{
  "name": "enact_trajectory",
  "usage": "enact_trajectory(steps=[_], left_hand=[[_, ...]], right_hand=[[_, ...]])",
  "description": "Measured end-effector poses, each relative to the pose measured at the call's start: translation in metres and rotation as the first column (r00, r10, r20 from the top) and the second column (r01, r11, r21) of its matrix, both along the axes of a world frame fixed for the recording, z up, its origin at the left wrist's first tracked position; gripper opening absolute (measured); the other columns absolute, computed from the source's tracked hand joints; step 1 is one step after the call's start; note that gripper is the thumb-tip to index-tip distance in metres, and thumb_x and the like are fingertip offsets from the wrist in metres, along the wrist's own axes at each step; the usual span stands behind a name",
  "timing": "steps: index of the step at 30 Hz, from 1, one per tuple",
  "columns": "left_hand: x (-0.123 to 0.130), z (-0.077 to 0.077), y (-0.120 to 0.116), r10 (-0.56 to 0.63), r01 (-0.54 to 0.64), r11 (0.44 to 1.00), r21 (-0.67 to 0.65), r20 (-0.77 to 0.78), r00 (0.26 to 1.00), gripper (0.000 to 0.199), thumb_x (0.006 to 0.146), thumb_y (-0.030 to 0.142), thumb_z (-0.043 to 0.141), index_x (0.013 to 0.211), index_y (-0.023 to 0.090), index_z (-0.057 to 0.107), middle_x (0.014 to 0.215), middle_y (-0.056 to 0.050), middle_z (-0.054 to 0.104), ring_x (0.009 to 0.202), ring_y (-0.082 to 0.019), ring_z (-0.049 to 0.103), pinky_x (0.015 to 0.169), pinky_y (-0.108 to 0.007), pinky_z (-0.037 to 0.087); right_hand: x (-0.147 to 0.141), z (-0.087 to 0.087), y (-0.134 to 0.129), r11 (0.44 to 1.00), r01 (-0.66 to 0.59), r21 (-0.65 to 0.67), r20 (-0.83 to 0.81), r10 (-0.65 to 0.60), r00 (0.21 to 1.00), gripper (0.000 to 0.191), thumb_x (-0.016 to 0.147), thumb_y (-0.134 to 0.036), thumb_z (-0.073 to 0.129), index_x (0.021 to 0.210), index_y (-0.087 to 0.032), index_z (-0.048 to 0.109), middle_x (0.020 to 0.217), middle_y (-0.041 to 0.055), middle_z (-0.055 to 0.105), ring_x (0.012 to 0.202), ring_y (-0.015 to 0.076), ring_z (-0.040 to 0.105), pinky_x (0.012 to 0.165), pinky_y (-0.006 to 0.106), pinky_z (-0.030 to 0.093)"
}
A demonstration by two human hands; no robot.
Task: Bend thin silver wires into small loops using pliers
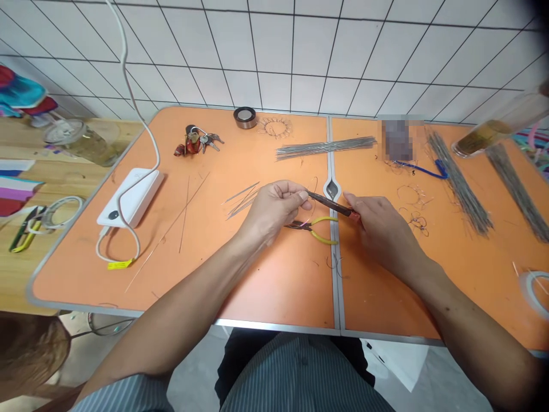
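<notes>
Orange tabletop (274, 297) stands against a tiled wall (274, 46). Left: white power bank (132, 194). Left hand (278, 206): thumb and forefinger pressed together at the dark pliers' (329, 203) nose; contents indiscernible. Yellow-handled pliers (305, 226) lie below. Right hand (380, 226) grips the dark pliers' handle end. Wire bundle (461, 183) beyond.

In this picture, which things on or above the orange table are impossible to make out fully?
In the head view:
Anything pinched in the left hand: hidden by the hand, or too small.
The dark tool: its grip end is mostly covered by the right hand.
The grey object: blurred into squares.
The pale ring: cut off by the right edge.
</notes>
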State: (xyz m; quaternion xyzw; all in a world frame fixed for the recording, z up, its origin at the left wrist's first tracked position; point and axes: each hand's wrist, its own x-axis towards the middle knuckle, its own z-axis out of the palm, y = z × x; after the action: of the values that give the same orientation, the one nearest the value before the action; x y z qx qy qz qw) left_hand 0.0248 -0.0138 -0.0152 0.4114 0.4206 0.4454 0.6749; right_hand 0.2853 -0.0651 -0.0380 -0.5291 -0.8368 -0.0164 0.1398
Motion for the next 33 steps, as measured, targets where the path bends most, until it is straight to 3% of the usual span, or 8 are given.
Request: enact_trajectory(steps=[3,8,11,14,18,24,28,33], left_hand=[[-0.002,0.003,0.0,-0.011,0.011,1.0,0.006,0.002,1.0,0.026,0.069,0.029,0.093,0.081,0.015,0.074,0.069,-0.005,0.075,0.044,-0.004,0.031,0.045,-0.025,0.018],[-0.003,0.006,0.002,0.024,-0.024,1.0,0.011,-0.007,1.0,0.022,0.073,0.028,0.091,0.077,0.015,0.074,0.07,-0.005,0.075,0.045,-0.005,0.033,0.045,-0.024,0.02],[-0.004,0.006,0.003,0.029,-0.029,1.0,-0.012,0.001,1.0,0.019,0.074,0.026,0.089,0.077,0.015,0.074,0.069,-0.005,0.074,0.044,-0.004,0.034,0.045,-0.024,0.02],[-0.004,0.004,0.001,-0.057,0.057,0.997,-0.056,0.0,0.998,0.021,0.074,0.027,0.091,0.078,0.014,0.075,0.071,-0.006,0.075,0.044,-0.004,0.035,0.045,-0.023,0.022],[0.004,-0.002,-0.008,-0.197,0.196,0.974,-0.11,0.002,0.98,0.024,0.073,0.029,0.094,0.078,0.014,0.076,0.071,-0.007,0.076,0.045,-0.004,0.037,0.044,-0.023,0.022],[0.016,-0.007,-0.02,-0.326,0.329,0.931,-0.158,0.042,0.944,0.018,0.078,0.025,0.09,0.081,0.014,0.076,0.07,-0.007,0.075,0.044,-0.003,0.037,0.045,-0.023,0.02],[0.018,-0.008,-0.022,-0.31,0.313,0.939,-0.14,0.044,0.95,0.017,0.075,0.017,0.086,0.089,0.015,0.078,0.075,-0.007,0.078,0.05,-0.006,0.05,0.047,-0.022,0.027],[0.019,-0.013,-0.022,-0.236,0.239,0.971,0.006,-0.119,0.964,0.017,0.078,0.019,0.086,0.093,0.016,0.081,0.082,-0.007,0.081,0.064,-0.012,0.065,0.058,-0.023,0.047]], right_hand=[[0.0,0.001,0.002,0.993,0.004,-0.116,-0.052,-0.01,0.999,0.048,0.11,-0.015,0.039,0.154,-0.012,0.06,0.11,0.0149,0.078,0.106,0.0319,0.066,0.088,0.04,0.048],[0.001,0.008,0.001,0.986,0.088,-0.143,-0.035,-0.094,0.995,0.049,0.105,-0.013,0.043,0.148,-0.018,0.066,0.098,0.0117,0.077,0.095,0.0306,0.069,0.078,0.038,0.045],[0.002,0.015,-0.001,0.965,0.082,-0.25,-0.19,-0.132,0.973,0.045,0.106,-0.019,0.047,0.145,-0.023,0.069,0.1,0.0096,0.077,0.09,0.0281,0.069,0.076,0.037,0.048],[-0.005,0.025,-0.002,0.914,0.087,-0.397,-0.44,-0.272,0.856,0.032,0.104,-0.032,0.059,0.131,-0.025,0.074,0.093,0.0046,0.075,0.081,0.0233,0.068,0.069,0.034,0.049],[-0.025,0.036,-0.003,0.893,0.03,-0.45,-0.691,-0.369,0.621,0.027,0.095,-0.04,0.073,0.114,-0.022,0.075,0.095,0.004,0.076,0.076,0.0189,0.066,0.07,0.034,0.053],[-0.043,0.035,-0.008,0.91,-0.011,-0.414,-0.799,-0.358,0.483,0.017,0.088,-0.032,0.08,0.1,-0.022,0.075,0.083,0.0,0.071,0.072,0.0168,0.064,0.067,0.032,0.052],[-0.041,0.034,-0.01,0.934,0.046,-0.355,-0.805,-0.33,0.492,0.01,0.089,-0.03,0.077,0.097,-0.024,0.074,0.082,0.0002,0.069,0.073,0.0178,0.064,0.067,0.033,0.054],[-0.037,0.032,-0.01,0.944,0.148,-0.296,-0.761,-0.326,0.561,0.008,0.091,-0.027,0.075,0.099,-0.025,0.076,0.086,0.0014,0.072,0.075,0.0183,0.063,0.067,0.033,0.051]])
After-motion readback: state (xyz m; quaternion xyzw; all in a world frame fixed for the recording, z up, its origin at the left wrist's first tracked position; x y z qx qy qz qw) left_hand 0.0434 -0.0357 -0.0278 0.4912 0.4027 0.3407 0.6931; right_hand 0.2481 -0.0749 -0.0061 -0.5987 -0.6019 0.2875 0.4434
